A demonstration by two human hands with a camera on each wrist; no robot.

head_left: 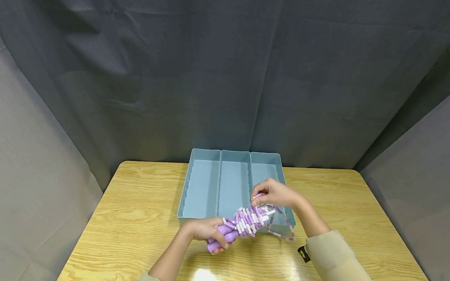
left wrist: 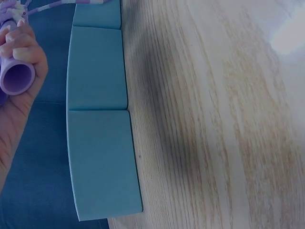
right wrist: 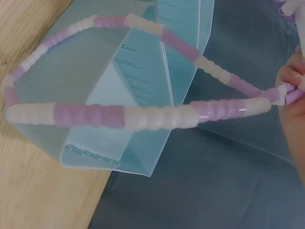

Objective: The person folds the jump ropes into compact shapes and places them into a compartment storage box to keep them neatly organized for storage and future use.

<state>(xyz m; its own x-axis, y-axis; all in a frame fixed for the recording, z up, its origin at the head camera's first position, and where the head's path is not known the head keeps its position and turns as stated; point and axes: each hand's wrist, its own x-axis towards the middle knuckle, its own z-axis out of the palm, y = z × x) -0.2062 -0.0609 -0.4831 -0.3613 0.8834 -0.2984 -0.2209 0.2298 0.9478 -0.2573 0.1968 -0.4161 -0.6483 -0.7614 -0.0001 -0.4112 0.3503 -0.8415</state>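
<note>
A purple-and-white beaded jump rope point(head_left: 248, 222) is held over the front of a blue bin, its cord wound into a thick bundle. My left hand point(head_left: 206, 229) grips its purple handles point(head_left: 226, 237), fingers wrapped round them; the open end of one handle point(left wrist: 30, 78) faces the left wrist camera. At the bundle's other end, my right hand point(head_left: 275, 194) pinches a purple part of the rope between thumb and fingers. A loose loop of beads point(right wrist: 90, 115) hangs below the right hand and spans the right wrist view.
The blue bin point(head_left: 201, 188) has three long compartments side by side and stands at the back of the wooden table point(head_left: 137, 221). A small black item point(head_left: 303, 254) shows beside the right sleeve. Dark grey curtain point(head_left: 191, 74) hangs behind, with lighter panels on both sides.
</note>
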